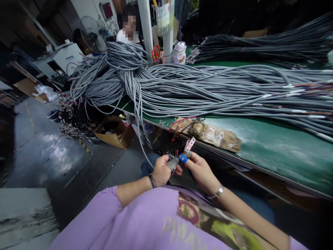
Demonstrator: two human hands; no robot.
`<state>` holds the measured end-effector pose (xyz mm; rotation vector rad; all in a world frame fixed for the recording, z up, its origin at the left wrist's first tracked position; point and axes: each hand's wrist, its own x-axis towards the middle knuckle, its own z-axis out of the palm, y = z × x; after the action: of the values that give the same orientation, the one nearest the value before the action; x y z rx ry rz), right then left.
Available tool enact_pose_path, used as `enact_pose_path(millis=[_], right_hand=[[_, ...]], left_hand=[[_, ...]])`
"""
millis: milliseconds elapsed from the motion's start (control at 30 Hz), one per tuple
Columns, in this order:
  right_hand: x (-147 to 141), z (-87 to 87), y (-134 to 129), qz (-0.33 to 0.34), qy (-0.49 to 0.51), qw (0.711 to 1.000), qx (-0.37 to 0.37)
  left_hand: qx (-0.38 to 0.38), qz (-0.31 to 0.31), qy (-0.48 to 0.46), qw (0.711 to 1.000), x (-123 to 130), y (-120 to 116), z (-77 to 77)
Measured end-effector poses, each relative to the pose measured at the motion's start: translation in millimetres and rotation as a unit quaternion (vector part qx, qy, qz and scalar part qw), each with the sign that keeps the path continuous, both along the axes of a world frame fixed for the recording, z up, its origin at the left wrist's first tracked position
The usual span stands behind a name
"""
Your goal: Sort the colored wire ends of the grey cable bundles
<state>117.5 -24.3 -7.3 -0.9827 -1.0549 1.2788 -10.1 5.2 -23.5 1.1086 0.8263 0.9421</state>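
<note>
Hands (161, 171) at gray cable (143, 149), wire tips (177, 152) toward bench (262, 133).

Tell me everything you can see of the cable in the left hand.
The cable is grey, round and smooth, seemingly plastic-coated. It curves down from the bundle on the table to the left hand, whose grip hides part of it. Beyond that grip, thin wires, some reddish, fan out from its end. The right hand is close; whether it touches them is unclear.
</note>
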Motion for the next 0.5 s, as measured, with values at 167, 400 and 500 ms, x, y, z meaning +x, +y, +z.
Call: enact_pose_path(millis=[167, 400, 500], right_hand=[[4.0, 4.6, 2.5, 0.028, 0.001, 0.999, -0.026], [0.2, 6.3, 0.6, 0.007, -0.004, 1.0, -0.01], [-2.7, 3.8, -1.1, -0.016, 0.013, 1.0, -0.008]], left_hand=[[-0.001, -0.011, 0.004, 1.0, -0.1, -1.9, 2.8], [-0.005, -0.006, 0.01, 1.0, 2.9, -2.2, 1.4], [-0.013, 0.009, 0.004, 1.0, 4.3, -2.3, 2.2]])
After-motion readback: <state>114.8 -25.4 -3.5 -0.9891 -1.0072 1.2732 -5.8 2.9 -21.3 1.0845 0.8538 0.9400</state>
